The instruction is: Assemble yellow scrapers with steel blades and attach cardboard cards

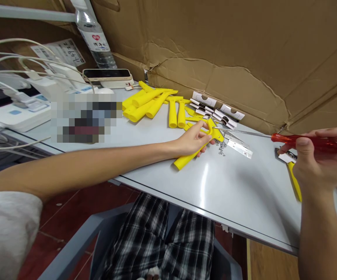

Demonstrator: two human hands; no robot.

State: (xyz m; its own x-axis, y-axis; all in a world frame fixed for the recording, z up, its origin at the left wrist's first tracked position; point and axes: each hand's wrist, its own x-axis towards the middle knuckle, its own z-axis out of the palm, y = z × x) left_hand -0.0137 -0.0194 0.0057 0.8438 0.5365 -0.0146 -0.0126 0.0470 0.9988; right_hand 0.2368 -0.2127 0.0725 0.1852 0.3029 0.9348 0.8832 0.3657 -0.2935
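Observation:
My left hand [192,139] is closed round a yellow plastic scraper handle [185,160], whose hollow end points toward the table's front edge. In my right hand [322,165] is a screwdriver [279,137] with a see-through red grip. Its long shaft runs left, and the tip meets the head of the yellow handle; whether it sits in a screw is too small to tell. Just right of the left hand lie a heap of small screws [221,147] and flat metal blades [240,148]. Under the right hand, partly hidden, lies another yellow-handled scraper [294,181].
Several yellow handles [147,103] are piled at the back, beside a stack of white-and-black blade sleeves [215,109]. Cardboard [229,50] walls the rear. On the left are a power strip [19,114] with cables, a phone [107,74] and a water bottle [94,37].

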